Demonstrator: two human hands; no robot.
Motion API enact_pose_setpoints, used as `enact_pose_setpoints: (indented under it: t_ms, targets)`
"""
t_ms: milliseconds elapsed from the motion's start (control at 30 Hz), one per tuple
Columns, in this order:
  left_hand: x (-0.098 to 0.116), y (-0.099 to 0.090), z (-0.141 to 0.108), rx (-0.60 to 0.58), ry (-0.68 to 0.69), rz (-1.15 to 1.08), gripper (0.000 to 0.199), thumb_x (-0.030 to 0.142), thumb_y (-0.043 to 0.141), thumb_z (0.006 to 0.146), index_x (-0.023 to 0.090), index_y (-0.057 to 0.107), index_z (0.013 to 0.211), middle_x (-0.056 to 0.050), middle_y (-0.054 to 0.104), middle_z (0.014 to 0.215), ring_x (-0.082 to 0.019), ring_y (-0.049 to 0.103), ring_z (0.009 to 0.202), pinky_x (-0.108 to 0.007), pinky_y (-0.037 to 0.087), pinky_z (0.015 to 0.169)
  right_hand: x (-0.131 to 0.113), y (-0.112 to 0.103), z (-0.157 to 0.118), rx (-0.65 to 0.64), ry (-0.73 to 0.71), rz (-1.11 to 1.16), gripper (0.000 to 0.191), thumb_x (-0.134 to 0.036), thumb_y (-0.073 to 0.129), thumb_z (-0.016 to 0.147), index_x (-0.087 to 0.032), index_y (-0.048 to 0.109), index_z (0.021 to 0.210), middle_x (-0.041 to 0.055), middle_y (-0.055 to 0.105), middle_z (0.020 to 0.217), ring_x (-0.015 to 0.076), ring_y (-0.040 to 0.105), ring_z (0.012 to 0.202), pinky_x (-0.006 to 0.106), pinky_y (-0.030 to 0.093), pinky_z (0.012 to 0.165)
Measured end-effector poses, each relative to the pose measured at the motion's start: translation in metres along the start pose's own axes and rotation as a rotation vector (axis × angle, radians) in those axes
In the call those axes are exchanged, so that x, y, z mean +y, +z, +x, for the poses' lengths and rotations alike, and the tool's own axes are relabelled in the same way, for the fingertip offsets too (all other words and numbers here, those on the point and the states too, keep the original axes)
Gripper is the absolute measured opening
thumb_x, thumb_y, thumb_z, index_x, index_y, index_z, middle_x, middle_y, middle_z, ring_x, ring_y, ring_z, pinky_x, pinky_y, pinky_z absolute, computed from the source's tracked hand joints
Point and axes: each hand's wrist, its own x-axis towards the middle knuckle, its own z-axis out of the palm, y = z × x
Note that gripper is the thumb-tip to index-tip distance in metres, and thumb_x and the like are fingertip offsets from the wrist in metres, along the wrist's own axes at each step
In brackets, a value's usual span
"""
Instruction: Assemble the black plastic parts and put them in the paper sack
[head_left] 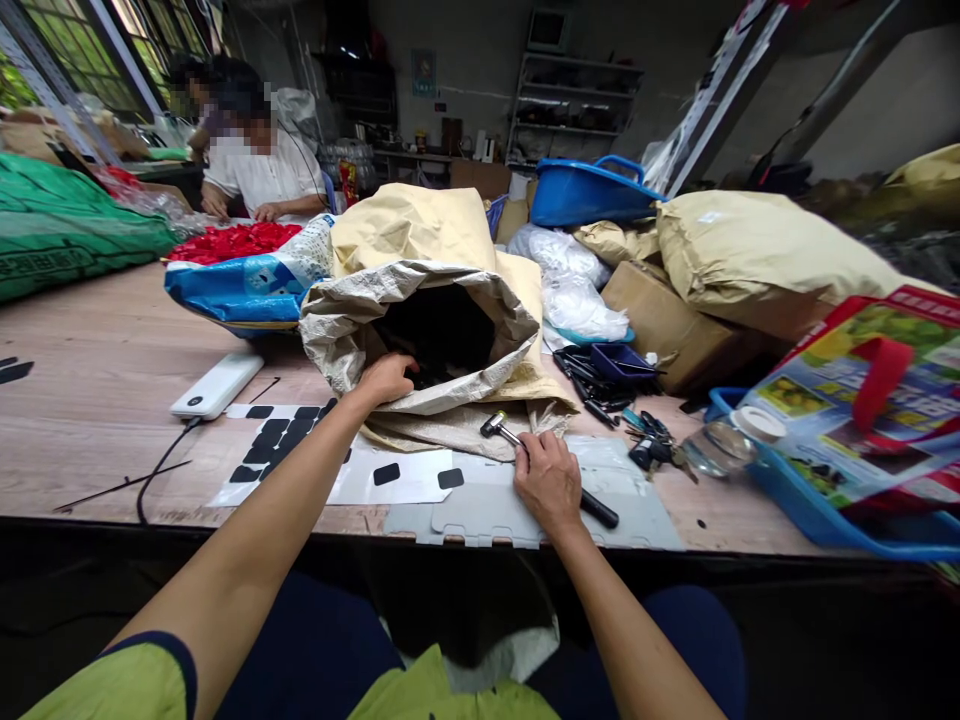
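Observation:
A large tan sack lies on the table with its pale mouth facing me and a dark inside. My left hand is at the left of the opening, its fingers reaching over the lower rim; what its fingertips hold, if anything, is hidden. My right hand is closed around a small hammer, its head to the left and its black handle end sticking out to the right. Under that hand lies a grey plastic sheet. White paper with several black patches lies left of the hammer.
A white power bank with a cable lies at left. Black tools, keys, a clear jar and a blue basket stand at right. A person sits behind red pieces at the back left.

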Motion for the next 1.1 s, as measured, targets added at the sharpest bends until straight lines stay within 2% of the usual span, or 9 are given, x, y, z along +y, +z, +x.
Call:
enact_pose_setpoints:
  t_ms: [100, 200, 367, 500, 567, 667, 767, 833, 1100]
  targets:
    - [0.002, 0.001, -0.002, -0.049, 0.087, 0.071, 0.04, 0.021, 0.068, 0.073, 0.024, 0.077, 0.111, -0.008, 0.072, 0.111, -0.029, 0.064, 0.106, -0.035, 0.051, 0.091, 0.0, 0.0, 0.0, -0.002, 0.007, 0.004, 0.019, -0.029, 0.055, 0.097, -0.024, 0.067, 0.111, 0.0056, 0.06, 0.1, 0.0214, 0.048, 0.095, 0.032, 0.03, 0.078]
    - [0.004, 0.004, -0.004, -0.016, 0.14, 0.132, 0.031, 0.026, 0.07, 0.077, 0.025, 0.075, 0.108, -0.009, 0.07, 0.111, -0.031, 0.059, 0.112, -0.039, 0.047, 0.097, -0.001, -0.001, 0.0, -0.009, 0.01, 0.007, 0.018, -0.029, 0.056, 0.096, -0.024, 0.067, 0.11, 0.0056, 0.06, 0.1, 0.0216, 0.048, 0.096, 0.032, 0.03, 0.078]
    - [0.012, 0.0, -0.017, 0.168, 0.212, 0.076, 0.02, 0.033, 0.066, 0.089, 0.025, 0.069, 0.107, -0.007, 0.071, 0.107, -0.029, 0.056, 0.113, -0.043, 0.04, 0.104, -0.001, -0.002, 0.0, -0.016, 0.015, 0.006, 0.019, -0.028, 0.055, 0.096, -0.024, 0.067, 0.111, 0.006, 0.06, 0.101, 0.0218, 0.048, 0.098, 0.032, 0.03, 0.078]
    - [0.037, -0.006, -0.057, 0.367, 0.356, -0.165, 0.022, 0.037, 0.065, 0.091, 0.021, 0.07, 0.105, -0.007, 0.072, 0.104, -0.026, 0.059, 0.102, -0.041, 0.041, 0.099, -0.001, -0.001, 0.0, -0.015, 0.016, 0.007, 0.019, -0.029, 0.055, 0.097, -0.024, 0.067, 0.111, 0.0057, 0.059, 0.101, 0.0217, 0.048, 0.097, 0.032, 0.03, 0.078]
    - [0.051, 0.003, -0.084, 0.315, 0.461, -0.266, 0.022, 0.039, 0.067, 0.09, 0.02, 0.071, 0.102, -0.007, 0.072, 0.101, -0.025, 0.059, 0.098, -0.039, 0.043, 0.095, -0.001, -0.001, 0.0, -0.012, 0.012, 0.008, 0.02, -0.029, 0.055, 0.097, -0.024, 0.067, 0.111, 0.0056, 0.059, 0.1, 0.0217, 0.048, 0.097, 0.032, 0.03, 0.078]
    - [0.062, 0.032, -0.114, 0.13, 0.55, -0.301, 0.02, 0.039, 0.071, 0.087, 0.022, 0.072, 0.097, -0.005, 0.072, 0.095, -0.023, 0.058, 0.094, -0.038, 0.043, 0.09, 0.0, 0.0, -0.001, -0.005, 0.013, 0.012, 0.019, -0.029, 0.055, 0.096, -0.025, 0.067, 0.111, 0.0055, 0.059, 0.1, 0.0217, 0.048, 0.096, 0.032, 0.03, 0.078]
    - [0.057, 0.062, -0.123, 0.027, 0.493, -0.312, 0.019, 0.039, 0.075, 0.084, 0.023, 0.073, 0.095, -0.004, 0.071, 0.093, -0.022, 0.056, 0.093, -0.036, 0.041, 0.088, 0.0, 0.0, -0.001, 0.0, 0.016, 0.022, 0.019, -0.029, 0.055, 0.096, -0.025, 0.067, 0.11, 0.0053, 0.06, 0.1, 0.0214, 0.048, 0.096, 0.032, 0.03, 0.078]
    - [0.051, 0.073, -0.122, -0.001, 0.443, -0.343, 0.021, 0.04, 0.077, 0.083, 0.023, 0.074, 0.095, -0.003, 0.07, 0.094, -0.023, 0.054, 0.094, -0.035, 0.041, 0.087, 0.001, 0.001, -0.001, 0.005, 0.02, 0.033, 0.019, -0.029, 0.056, 0.096, -0.025, 0.067, 0.111, 0.0053, 0.061, 0.101, 0.0212, 0.049, 0.097, 0.032, 0.03, 0.078]
    - [0.046, 0.075, -0.118, -0.006, 0.415, -0.406, 0.023, 0.04, 0.082, 0.079, 0.023, 0.076, 0.095, -0.003, 0.068, 0.091, -0.023, 0.053, 0.096, -0.034, 0.041, 0.088, 0.002, -0.005, 0.002, -0.051, 0.043, 0.101, 0.018, -0.029, 0.053, 0.1, -0.022, 0.068, 0.106, 0.0062, 0.063, 0.101, 0.0206, 0.053, 0.095, 0.032, 0.036, 0.08]
